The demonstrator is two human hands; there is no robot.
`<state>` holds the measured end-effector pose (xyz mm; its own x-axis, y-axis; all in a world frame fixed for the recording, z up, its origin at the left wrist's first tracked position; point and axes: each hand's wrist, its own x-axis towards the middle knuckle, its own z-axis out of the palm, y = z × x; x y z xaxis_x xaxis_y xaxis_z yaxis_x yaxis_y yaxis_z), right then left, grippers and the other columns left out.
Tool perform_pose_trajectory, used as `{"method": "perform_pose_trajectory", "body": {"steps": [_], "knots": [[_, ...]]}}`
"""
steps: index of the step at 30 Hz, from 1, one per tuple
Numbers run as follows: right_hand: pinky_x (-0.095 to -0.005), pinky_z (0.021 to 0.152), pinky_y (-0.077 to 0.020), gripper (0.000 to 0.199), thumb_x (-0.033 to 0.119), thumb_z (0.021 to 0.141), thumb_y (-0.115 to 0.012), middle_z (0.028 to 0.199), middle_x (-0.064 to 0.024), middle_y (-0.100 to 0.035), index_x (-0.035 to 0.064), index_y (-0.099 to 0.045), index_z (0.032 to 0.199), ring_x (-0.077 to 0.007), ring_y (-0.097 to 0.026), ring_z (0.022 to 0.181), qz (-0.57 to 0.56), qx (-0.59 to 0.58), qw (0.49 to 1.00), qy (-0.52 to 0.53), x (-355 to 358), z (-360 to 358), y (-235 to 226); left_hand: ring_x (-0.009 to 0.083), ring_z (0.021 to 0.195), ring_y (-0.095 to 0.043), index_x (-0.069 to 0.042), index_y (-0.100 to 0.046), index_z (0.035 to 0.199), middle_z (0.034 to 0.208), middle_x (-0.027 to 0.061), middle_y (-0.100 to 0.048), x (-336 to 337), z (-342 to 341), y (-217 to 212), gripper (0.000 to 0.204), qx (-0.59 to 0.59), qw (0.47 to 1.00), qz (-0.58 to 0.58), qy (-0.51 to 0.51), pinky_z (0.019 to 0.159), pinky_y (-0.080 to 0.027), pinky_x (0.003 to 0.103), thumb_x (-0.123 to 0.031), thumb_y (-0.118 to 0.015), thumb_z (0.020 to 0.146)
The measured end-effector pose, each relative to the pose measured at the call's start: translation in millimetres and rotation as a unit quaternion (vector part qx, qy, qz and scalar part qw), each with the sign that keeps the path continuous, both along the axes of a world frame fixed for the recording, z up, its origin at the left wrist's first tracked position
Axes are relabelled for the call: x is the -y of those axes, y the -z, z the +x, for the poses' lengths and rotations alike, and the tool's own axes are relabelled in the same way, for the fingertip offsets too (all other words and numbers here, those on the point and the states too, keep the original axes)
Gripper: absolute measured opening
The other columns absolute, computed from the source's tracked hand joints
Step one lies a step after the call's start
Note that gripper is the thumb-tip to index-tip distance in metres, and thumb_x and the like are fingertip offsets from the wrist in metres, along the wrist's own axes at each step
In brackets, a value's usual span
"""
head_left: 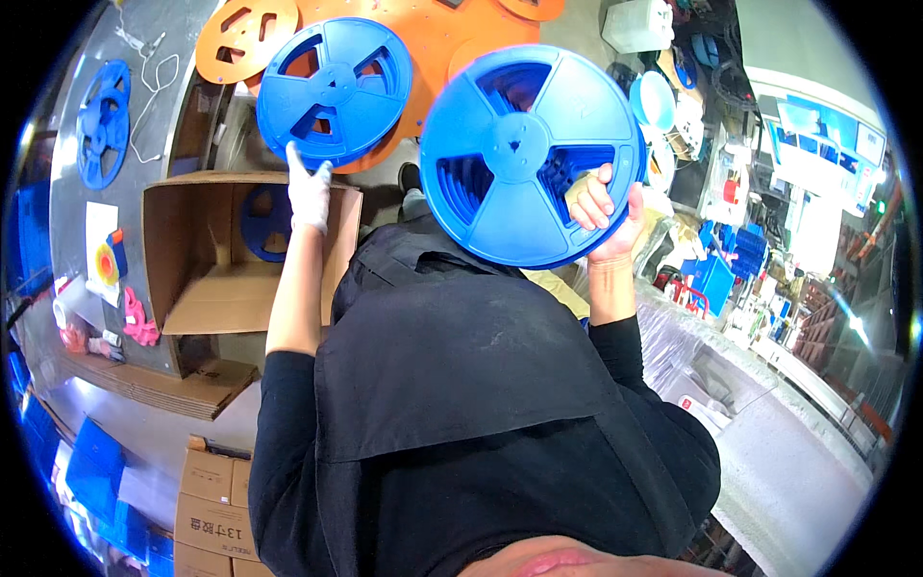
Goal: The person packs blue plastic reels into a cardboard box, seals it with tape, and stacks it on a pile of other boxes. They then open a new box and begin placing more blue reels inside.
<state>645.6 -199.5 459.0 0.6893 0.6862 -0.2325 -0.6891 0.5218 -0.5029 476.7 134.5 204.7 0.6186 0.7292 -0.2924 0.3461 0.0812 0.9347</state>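
Blue reels filled the upper half of the head view: a large blue reel point(527, 154) right of centre, gripped at its lower right rim by the bare right hand point(608, 213), and a smaller blue reel point(334, 91) at upper centre, its lower edge pinched by the white-gloved left hand point(310, 192). Both were round plastic discs with a central hub and three cut-out windows. An open brown cardboard box point(207, 288) sat at left with another blue reel point(265, 221) inside. Printed cartons point(216, 505) stood at lower left. Orange discs point(246, 37) lay along the top.
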Motion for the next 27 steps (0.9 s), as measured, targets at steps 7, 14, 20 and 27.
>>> {"method": "perform_pose_trajectory", "body": {"steps": [7, 14, 20, 27], "knots": [[-0.0245, 0.049, -0.0326, 0.043, 0.043, 0.091, -0.062, 0.063, 0.0038, -0.037, 0.0061, -0.044, 0.103, -0.0068, -0.038, 0.048, 0.128, -0.035, 0.991, -0.022, -26.8, 17.7, -1.3, 0.0311, 0.126, -0.047, -0.028, -0.055, 0.127, 0.133, 0.0089, -0.053, 24.3, 1.3, -171.3, 0.062, 0.099, 0.735, 0.514, 0.431, 0.109, -0.033, 0.052, -0.019, -0.070, 0.067], [-0.0250, 0.049, -0.0345, 0.045, 0.045, 0.090, -0.063, 0.060, 0.0046, -0.037, 0.0057, -0.044, 0.102, -0.0067, -0.040, 0.047, 0.145, -0.029, 0.986, -0.073, -48.0, 17.7, -0.7, 0.0292, 0.115, -0.054, -0.021, -0.061, 0.117, 0.111, 0.0067, -0.061, 21.5, -10.6, -182.8, 0.044, 0.104, 0.719, 0.548, 0.415, 0.102, -0.042, 0.049, -0.014, -0.060, 0.074], [-0.0310, 0.057, -0.0412, 0.067, 0.057, 0.091, -0.052, 0.072, -0.0045, -0.047, 0.0001, -0.046, 0.126, -0.0169, -0.047, 0.058, -0.018, 0.063, 0.997, -0.037, -71.3, 19.6, -11.6, 0.0319, 0.114, -0.058, -0.010, -0.061, 0.116, 0.118, 0.0117, -0.062, 17.6, -34.2, -179.9, 0.045, 0.063, 0.781, 0.485, 0.388, 0.093, -0.050, 0.040, -0.009, -0.064, 0.071], [-0.0269, 0.054, -0.0335, 0.047, 0.042, 0.095, -0.054, 0.069, -0.0002, -0.042, 0.0020, -0.054, 0.119, -0.0114, -0.040, 0.056, -0.064, 0.063, 0.995, -0.036, -60.8, 26.1, 0.9, 0.0305, 0.106, -0.063, -0.005, -0.054, 0.117, 0.108, 0.0145, -0.065, 30.2, -67.5, -173.2, 0.027, 0.259, 0.871, -0.414, 0.055, 0.088, -0.055, 0.042, -0.011, -0.061, 0.091]]}}
